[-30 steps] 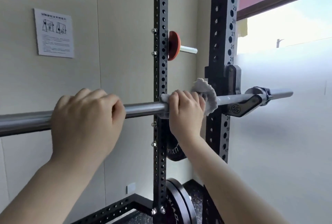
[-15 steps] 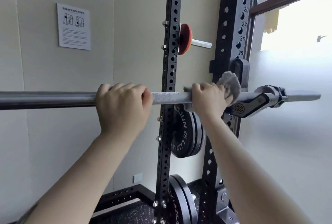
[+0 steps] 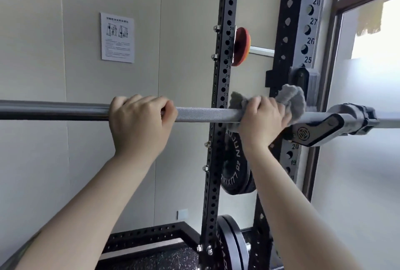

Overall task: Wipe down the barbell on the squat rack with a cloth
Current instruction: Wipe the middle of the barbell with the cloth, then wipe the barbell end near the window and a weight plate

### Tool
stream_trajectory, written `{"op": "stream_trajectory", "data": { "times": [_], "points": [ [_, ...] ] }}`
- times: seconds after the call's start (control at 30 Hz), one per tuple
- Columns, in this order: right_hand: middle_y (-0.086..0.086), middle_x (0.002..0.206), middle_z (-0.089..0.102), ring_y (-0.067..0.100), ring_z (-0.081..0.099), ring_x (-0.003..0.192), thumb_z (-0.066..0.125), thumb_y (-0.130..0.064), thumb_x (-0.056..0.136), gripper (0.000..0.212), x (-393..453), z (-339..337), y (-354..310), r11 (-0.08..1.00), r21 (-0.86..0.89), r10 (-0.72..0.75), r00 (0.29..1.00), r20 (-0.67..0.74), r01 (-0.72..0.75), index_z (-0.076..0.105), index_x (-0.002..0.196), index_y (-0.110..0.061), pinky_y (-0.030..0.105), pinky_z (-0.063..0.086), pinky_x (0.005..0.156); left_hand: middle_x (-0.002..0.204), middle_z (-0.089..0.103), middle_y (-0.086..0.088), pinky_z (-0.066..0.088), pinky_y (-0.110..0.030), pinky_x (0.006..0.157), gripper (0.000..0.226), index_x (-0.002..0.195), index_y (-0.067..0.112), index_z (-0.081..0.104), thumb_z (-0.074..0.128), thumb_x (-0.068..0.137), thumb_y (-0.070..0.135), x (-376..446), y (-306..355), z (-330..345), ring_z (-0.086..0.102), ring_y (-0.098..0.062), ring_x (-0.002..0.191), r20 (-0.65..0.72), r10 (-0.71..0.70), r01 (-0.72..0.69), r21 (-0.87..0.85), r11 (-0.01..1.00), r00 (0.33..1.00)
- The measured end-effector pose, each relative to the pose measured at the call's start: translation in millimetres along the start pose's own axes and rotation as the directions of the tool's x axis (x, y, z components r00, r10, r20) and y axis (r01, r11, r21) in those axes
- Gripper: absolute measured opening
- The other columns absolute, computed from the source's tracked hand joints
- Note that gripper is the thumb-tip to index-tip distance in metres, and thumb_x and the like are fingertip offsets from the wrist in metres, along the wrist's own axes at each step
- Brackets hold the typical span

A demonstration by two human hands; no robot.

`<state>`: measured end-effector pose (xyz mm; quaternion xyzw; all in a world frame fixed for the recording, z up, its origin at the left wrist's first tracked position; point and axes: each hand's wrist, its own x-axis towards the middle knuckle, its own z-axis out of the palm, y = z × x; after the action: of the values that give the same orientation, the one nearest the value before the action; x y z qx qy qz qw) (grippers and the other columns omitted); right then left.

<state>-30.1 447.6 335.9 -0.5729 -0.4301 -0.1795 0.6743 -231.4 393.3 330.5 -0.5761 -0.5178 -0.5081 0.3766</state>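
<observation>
A steel barbell [image 3: 203, 114] runs level across the view and rests in the J-hook [image 3: 320, 131] of the black squat rack [image 3: 216, 161] at the right. My left hand [image 3: 139, 122] grips the bare bar over its top, left of the rear upright. My right hand [image 3: 262, 120] is closed around the bar with a grey cloth [image 3: 292, 98] wrapped under it, just left of the J-hook. Cloth ends stick out on both sides of the fingers.
Black weight plates [image 3: 234, 165] hang on the rack behind my right forearm, more plates [image 3: 229, 243] stand near the floor. An orange disc on a peg [image 3: 242, 46] is mounted higher up. A paper notice [image 3: 116, 36] hangs on the wall. A frosted window [image 3: 368, 118] is at right.
My right hand has slid the cloth along the bar toward the J-hook. My left hand keeps its grip on the bar; the view has shifted, so both hands sit further right and higher.
</observation>
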Motion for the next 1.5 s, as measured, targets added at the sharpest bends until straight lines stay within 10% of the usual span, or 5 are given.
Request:
{"op": "stream_trajectory", "data": {
  "times": [0.23, 0.43, 0.83, 1.07, 1.5],
  "points": [
    [-0.001, 0.090, 0.066, 0.024, 0.057, 0.089, 0.041, -0.026, 0.100, 0.028, -25, -12, 0, 0.748, 0.062, -0.663, 0.743, 0.090, 0.661, 0.065, 0.092, -0.014, 0.042, 0.038, 0.091, 0.079, 0.065, 0.003, 0.025, -0.032, 0.075, 0.033, 0.083, 0.021, 0.066, 0.038, 0.096, 0.031, -6, -6, -9, 0.057, -0.027, 0.085, 0.110, 0.088, -0.087, -0.018, 0.996, 0.990],
    [0.002, 0.105, 0.064, 0.025, 0.046, 0.110, 0.035, -0.051, 0.092, 0.047, -34, -4, -13, 0.976, 0.013, -0.219, 0.971, 0.098, 0.219, 0.067, 0.098, -0.017, 0.047, 0.022, 0.110, 0.115, 0.061, 0.004, 0.026, -0.035, 0.104, 0.033, 0.123, 0.021, 0.058, 0.042, 0.095, 0.029, -20, -11, -16, 0.050, -0.025, 0.115, 0.192, 0.155, -0.162, 0.021, 0.987, 0.969],
    [0.002, 0.105, 0.066, 0.024, 0.055, 0.105, 0.039, -0.027, 0.102, 0.025, -44, -52, -46, 0.920, -0.051, -0.347, 0.868, 0.355, 0.388, 0.061, 0.107, -0.017, 0.035, 0.029, 0.092, 0.161, 0.015, 0.001, 0.004, -0.042, 0.121, 0.064, 0.151, 0.024, 0.024, 0.046, 0.091, 0.020, -58, -20, -41, 0.006, -0.019, 0.149, 0.389, 0.164, -0.116, -0.143, 0.983, 0.907],
    [0.000, 0.090, 0.068, 0.027, 0.061, 0.086, 0.044, -0.021, 0.101, 0.021, -176, -152, -10, 0.916, -0.246, -0.154, 0.844, 0.514, 0.317, 0.062, 0.092, -0.017, 0.032, 0.030, 0.069, 0.161, 0.012, 0.010, 0.017, -0.030, 0.117, 0.045, 0.145, 0.029, 0.040, 0.037, 0.100, 0.030, -230, -49, -77, 0.016, -0.013, 0.147, 0.915, 0.285, 0.210, -0.349, 0.913, 0.284],
    [0.010, 0.118, 0.061, 0.030, 0.059, 0.107, 0.040, -0.022, 0.100, 0.027, -327, -501, 46, 0.409, -0.901, 0.776, 0.464, 0.427, 0.145, 0.061, 0.117, -0.020, 0.043, 0.053, 0.088, 0.120, 0.064, 0.005, 0.050, -0.035, 0.091, 0.030, 0.117, 0.033, 0.061, 0.044, 0.093, 0.040, -345, 167, -251, 0.059, -0.020, 0.106, 0.586, 0.792, 0.169, -0.775, 0.609, -0.171]
  ]
}}
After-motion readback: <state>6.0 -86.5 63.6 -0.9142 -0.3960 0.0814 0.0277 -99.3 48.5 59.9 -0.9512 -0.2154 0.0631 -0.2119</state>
